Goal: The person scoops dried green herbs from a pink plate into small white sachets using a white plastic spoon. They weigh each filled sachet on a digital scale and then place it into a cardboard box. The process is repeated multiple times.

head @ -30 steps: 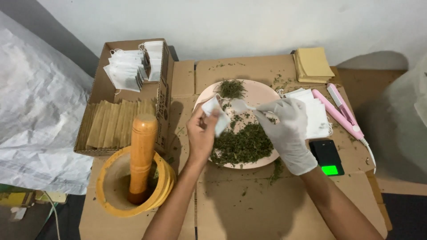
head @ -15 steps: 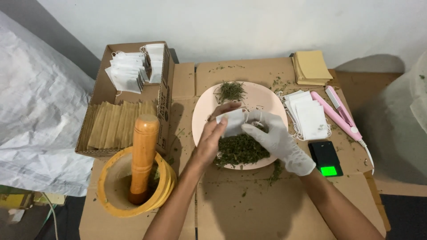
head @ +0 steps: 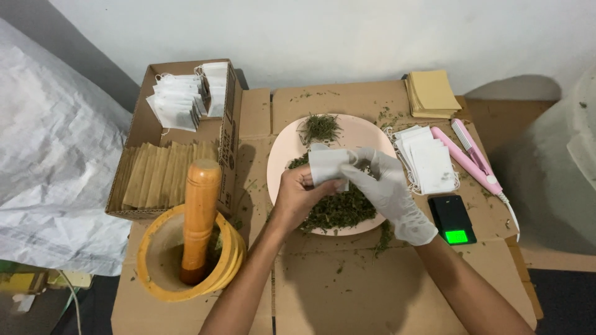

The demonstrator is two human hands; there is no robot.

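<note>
White filter paper, a small empty pouch (head: 327,166), is pinched between both hands above the middle of the pink plate (head: 366,130). The bare left hand (head: 299,193) has thumb and fingers closed on the pouch's lower left edge; the gloved right hand (head: 386,186) has its fingertips closed on the pouch's right side. The plate sits at the centre of the flattened cardboard surface (head: 347,285) and holds a large heap of chopped green herb (head: 338,208) under the hands and a smaller tuft (head: 320,127) near its far rim.

At the far left corner an open cardboard box (head: 231,133) holds stringed white pouches (head: 180,99) at the back and a row of tan envelopes (head: 161,177) in front. A stack of tan squares (head: 433,93) lies at the far right corner, with a pile of flat white pouches (head: 428,158) just beside the plate's right rim. A pink sealer (head: 470,155) lies along the right edge, a small black scale (head: 453,218) with a green lit display near it. At the near left edge, a yellow mortar (head: 186,260) holds an upright wooden pestle (head: 200,214).
</note>
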